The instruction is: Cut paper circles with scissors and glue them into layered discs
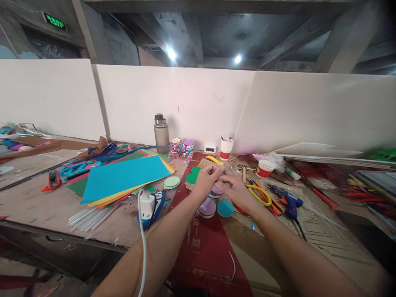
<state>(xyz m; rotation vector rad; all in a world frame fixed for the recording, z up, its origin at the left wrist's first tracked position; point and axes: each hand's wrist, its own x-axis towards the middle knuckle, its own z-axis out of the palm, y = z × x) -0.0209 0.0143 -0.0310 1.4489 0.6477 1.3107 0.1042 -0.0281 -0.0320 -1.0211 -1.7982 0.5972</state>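
Observation:
My left hand [206, 179] and my right hand [236, 190] meet above the middle of the table. Their fingers are bent and pinched close together at the tips; whatever lies between them is too small or hidden to make out. Just below sit purple foam discs [207, 207] in a stack, partly under my left forearm, and a blue disc [225, 208] beside them. More discs show partly behind the fingers. A green cut-out shape [192, 176] with rounded lobes lies left of my left hand. Pale green discs [171, 182] are stacked farther left.
Coloured sheets [123, 177], clear glue sticks [93, 216] and a white plug [147, 204] with cable lie left. A bottle [161, 136] and two decorated cups [188, 147] stand at the back. On the right are a blue glue gun [291, 204], yellow scissor handles [261, 194] and a paper cup [265, 168].

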